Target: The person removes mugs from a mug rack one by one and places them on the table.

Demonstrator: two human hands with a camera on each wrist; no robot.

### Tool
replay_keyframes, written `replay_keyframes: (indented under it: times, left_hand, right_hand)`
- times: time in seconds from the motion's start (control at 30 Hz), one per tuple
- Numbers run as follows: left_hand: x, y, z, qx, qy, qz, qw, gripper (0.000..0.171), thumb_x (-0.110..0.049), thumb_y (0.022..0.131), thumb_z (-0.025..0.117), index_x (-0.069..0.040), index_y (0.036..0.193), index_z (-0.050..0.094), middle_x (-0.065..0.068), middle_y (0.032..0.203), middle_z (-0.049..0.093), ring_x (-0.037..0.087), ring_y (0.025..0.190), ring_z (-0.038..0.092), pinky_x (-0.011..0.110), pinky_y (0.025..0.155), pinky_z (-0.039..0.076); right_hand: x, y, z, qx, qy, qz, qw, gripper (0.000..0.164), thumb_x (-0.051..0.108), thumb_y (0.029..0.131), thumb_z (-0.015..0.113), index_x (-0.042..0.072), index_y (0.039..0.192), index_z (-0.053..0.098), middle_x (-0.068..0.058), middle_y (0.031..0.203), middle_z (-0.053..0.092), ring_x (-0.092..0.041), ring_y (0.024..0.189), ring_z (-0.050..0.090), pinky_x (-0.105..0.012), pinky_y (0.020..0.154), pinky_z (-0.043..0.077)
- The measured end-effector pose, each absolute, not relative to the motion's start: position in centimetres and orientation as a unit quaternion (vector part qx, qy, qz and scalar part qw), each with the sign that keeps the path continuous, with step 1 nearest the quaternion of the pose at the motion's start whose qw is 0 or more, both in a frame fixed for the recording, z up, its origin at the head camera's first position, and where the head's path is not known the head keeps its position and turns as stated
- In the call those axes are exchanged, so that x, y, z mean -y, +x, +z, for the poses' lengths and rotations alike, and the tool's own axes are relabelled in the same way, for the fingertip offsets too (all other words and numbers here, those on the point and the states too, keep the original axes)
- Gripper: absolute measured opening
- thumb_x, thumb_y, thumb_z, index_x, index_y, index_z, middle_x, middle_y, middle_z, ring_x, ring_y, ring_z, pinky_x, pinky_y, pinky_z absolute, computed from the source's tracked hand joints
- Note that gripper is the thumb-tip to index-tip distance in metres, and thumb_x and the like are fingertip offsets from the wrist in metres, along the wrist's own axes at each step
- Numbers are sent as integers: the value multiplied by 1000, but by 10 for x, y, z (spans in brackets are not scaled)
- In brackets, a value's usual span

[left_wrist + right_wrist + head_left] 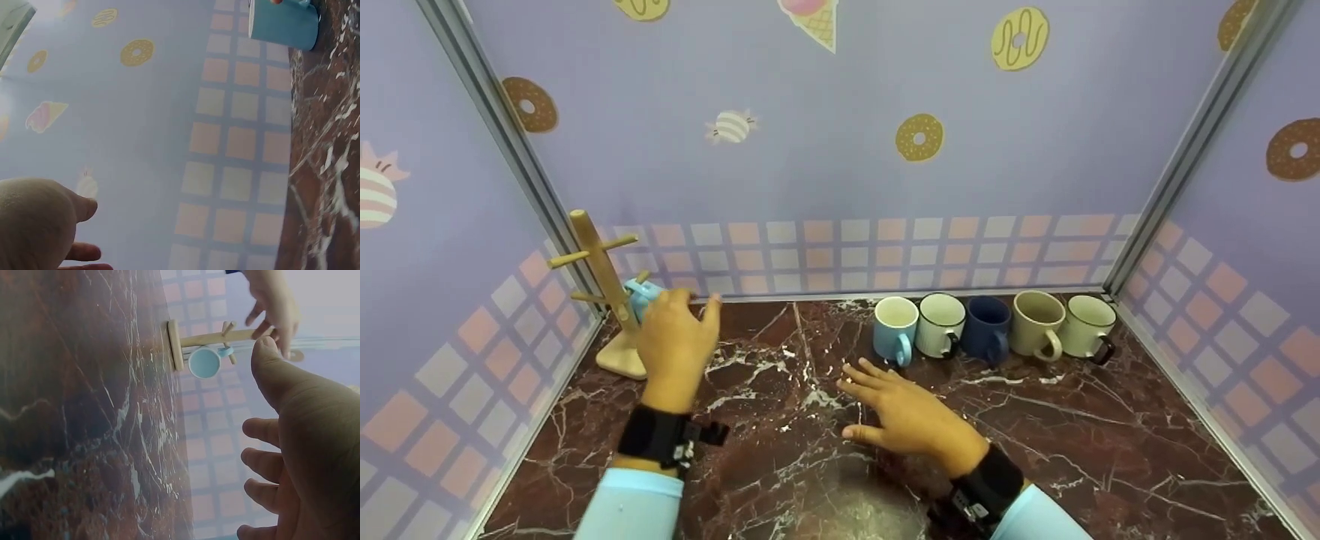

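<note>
A wooden mug tree (604, 270) stands at the left, and a light blue mug (204, 363) hangs by its handle from one of its lower pegs. My left hand (675, 337) is beside the tree, overlapping that mug in the head view. Its fingers are loose with nothing between them, and in the right wrist view this hand (275, 309) appears near the post's upper part. Over the middle of the tabletop, my right hand (911, 412) has its fingers spread and holds nothing. Nearest to it is another light blue mug (894, 330), upright at the row's left end.
Right of that mug stand a white mug (940, 326) with a black handle, a dark blue mug (985, 330), a beige mug (1035, 326) and another pale mug (1086, 328). Patterned walls (825, 180) enclose the dark red marbled table (780, 480) on three sides.
</note>
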State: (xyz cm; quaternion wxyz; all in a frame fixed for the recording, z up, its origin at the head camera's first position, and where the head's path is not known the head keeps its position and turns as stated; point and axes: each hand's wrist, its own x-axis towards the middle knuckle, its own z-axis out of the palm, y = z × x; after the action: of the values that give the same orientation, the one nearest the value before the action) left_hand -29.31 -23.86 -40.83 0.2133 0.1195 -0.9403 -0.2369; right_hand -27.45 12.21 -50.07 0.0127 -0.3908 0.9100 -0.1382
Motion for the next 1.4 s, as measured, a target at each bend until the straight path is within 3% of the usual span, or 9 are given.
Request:
replay_keyframes:
  times: [0.2, 0.37, 0.53, 0.63, 0.83, 1.0, 1.23, 1.4]
  left_hand:
    - [255, -301, -369, 936, 117, -241, 230, 56, -48, 116, 56, -1, 144, 67, 26, 145, 69, 50, 132, 66, 69, 112, 57]
    - [271, -313, -346, 930, 129, -253, 232, 55, -45, 116, 57, -1, 146, 65, 26, 151, 66, 50, 138, 62, 69, 113, 57]
    - [296, -332, -333, 879, 178, -280, 341, 41, -35, 111, 66, -2, 135, 71, 24, 155, 56, 44, 148, 49, 63, 113, 57]
    - [315, -341, -329, 854, 211, -285, 381, 42, -34, 107, 72, -4, 137, 70, 21, 153, 51, 39, 147, 44, 55, 115, 54]
    - [350, -353, -317, 876, 254, -273, 307, 67, -45, 110, 67, -4, 161, 53, 27, 165, 43, 47, 155, 39, 66, 125, 45]
    - [365, -357, -310, 903, 266, -235, 240, 77, -49, 112, 60, 0, 169, 41, 36, 168, 38, 58, 154, 41, 77, 124, 41]
    - [369, -367, -304, 931, 244, -197, 188, 69, -50, 116, 56, 2, 161, 51, 38, 164, 45, 61, 148, 47, 80, 122, 38]
    - [371, -372, -302, 940, 241, -156, 187, 58, -43, 119, 56, 5, 150, 60, 40, 154, 55, 62, 140, 55, 77, 119, 46]
  right_hand:
    - [-122, -274, -501, -910, -391, -140, 2, 85, 74, 107, 60, 25, 175, 45, 3, 189, 25, -38, 176, 25, -64, 141, 25]
    - [-123, -274, -500, -909, -390, -148, 0, 82, 66, 107, 67, 23, 174, 47, 3, 188, 26, -37, 177, 24, -65, 141, 25]
    - [-123, -274, -499, -911, -388, -141, -3, 84, 71, 107, 63, 24, 175, 47, 4, 189, 25, -36, 177, 24, -64, 141, 25]
    - [-122, -274, -498, -913, -386, -132, -5, 86, 76, 106, 59, 25, 175, 46, 4, 189, 25, -36, 177, 24, -65, 141, 25]
    - [-119, -272, -501, -912, -390, -124, 1, 83, 70, 107, 63, 27, 175, 44, 3, 189, 24, -37, 177, 24, -68, 141, 24]
    - [-117, -269, -501, -907, -400, -129, 10, 83, 68, 107, 65, 26, 175, 45, 3, 189, 25, -36, 177, 24, -68, 140, 25]
    - [-117, -268, -503, -903, -408, -130, 11, 82, 68, 107, 65, 25, 174, 48, 2, 188, 26, -36, 176, 27, -68, 139, 28]
    - [-120, -269, -502, -902, -410, -133, 11, 81, 67, 106, 66, 24, 173, 49, 1, 188, 28, -37, 176, 28, -69, 139, 28]
